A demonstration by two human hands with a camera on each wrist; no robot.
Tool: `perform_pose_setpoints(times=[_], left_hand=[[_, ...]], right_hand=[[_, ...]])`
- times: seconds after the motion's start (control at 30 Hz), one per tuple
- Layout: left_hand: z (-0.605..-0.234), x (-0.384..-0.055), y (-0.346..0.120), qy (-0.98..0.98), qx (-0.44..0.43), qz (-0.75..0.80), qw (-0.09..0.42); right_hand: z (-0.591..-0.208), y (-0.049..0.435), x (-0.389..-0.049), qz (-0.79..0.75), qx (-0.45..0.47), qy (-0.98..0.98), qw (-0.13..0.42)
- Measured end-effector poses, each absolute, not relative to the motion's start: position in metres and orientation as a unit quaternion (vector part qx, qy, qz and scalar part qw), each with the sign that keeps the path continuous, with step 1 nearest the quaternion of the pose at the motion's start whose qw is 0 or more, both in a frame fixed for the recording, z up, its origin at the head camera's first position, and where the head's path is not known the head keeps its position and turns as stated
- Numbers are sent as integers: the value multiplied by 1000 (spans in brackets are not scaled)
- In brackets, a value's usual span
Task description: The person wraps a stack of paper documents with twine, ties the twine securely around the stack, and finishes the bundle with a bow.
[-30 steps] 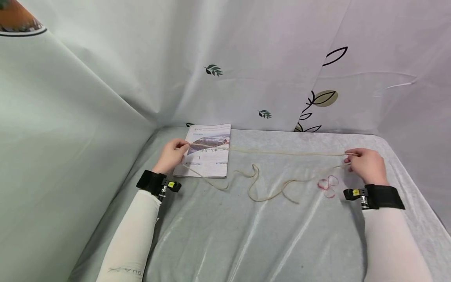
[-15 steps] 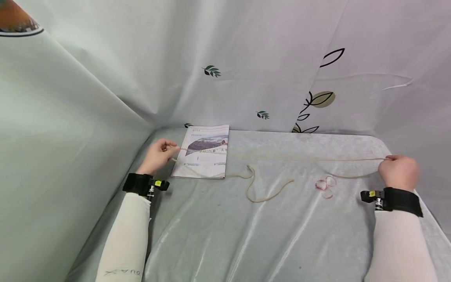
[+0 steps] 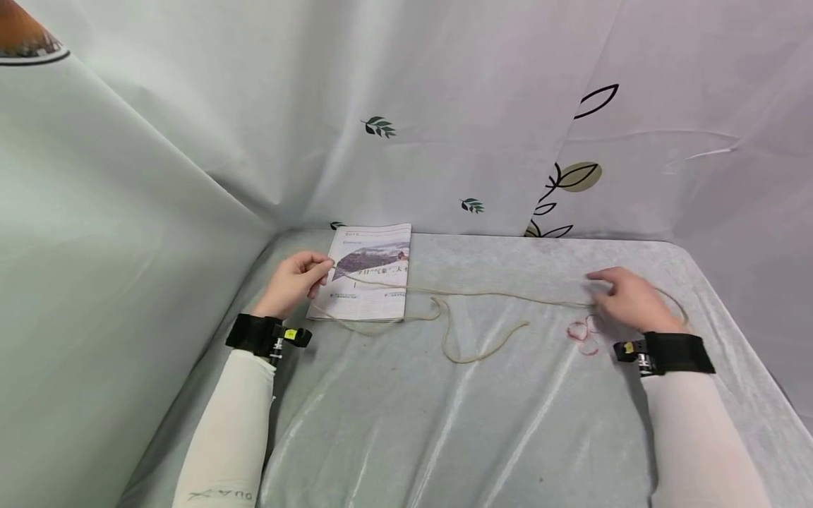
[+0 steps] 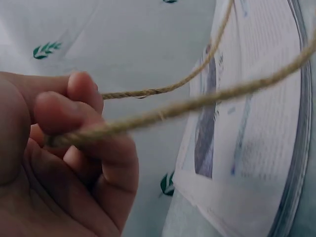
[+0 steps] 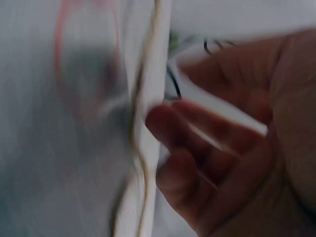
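My left hand (image 3: 293, 283) pinches a tan twine (image 3: 483, 293) between thumb and fingertips, over the left edge of a folded newspaper (image 3: 387, 305). In the left wrist view two runs of the twine (image 4: 182, 107) leave the fingers and cross the newspaper (image 4: 256, 148). One run stretches right to beneath my right hand (image 3: 635, 302), and the twine curves out again beyond it. The other run drops onto the table and winds across its middle. Fingers of the right hand (image 5: 222, 143) are loosely bent around nothing, with the twine (image 5: 140, 98) beside them in the right wrist view.
Several thin red loops (image 3: 579, 331), like rubber bands, lie on the table just left of the right hand. A grey-green cloth (image 3: 483, 437) covers the table. White sheeting (image 3: 444, 141) with leaf prints rises behind it and along both sides.
The right hand drew the twine far out to the right, then let go and came back left. The left hand shifted left, still pinching; the loose twine on the table got shorter.
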State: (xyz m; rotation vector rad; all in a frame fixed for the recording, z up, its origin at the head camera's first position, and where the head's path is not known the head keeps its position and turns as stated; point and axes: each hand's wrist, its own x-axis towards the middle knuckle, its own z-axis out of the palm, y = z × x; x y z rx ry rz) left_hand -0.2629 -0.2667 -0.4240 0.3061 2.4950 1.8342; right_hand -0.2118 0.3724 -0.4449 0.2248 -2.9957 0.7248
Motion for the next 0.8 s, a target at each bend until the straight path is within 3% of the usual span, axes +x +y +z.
perform_pose_setpoints(times=[0.13,0.3,0.53,0.8], left_hand=[[-419,-260,-262,802,119,585,26],[-413,-257,-267,831,137,538,21],[-406,-254,-298,897,145,416,36],[-398,-247,-332,939,87,332,-26]], right_hand=[[-453,351,-218,231,148,-961,-20],[-449,356,-214,198,143,-969,-29],[-440,397,-201,161,44,-986,-15],[-433,419,-192,141,-61,-988,-12]])
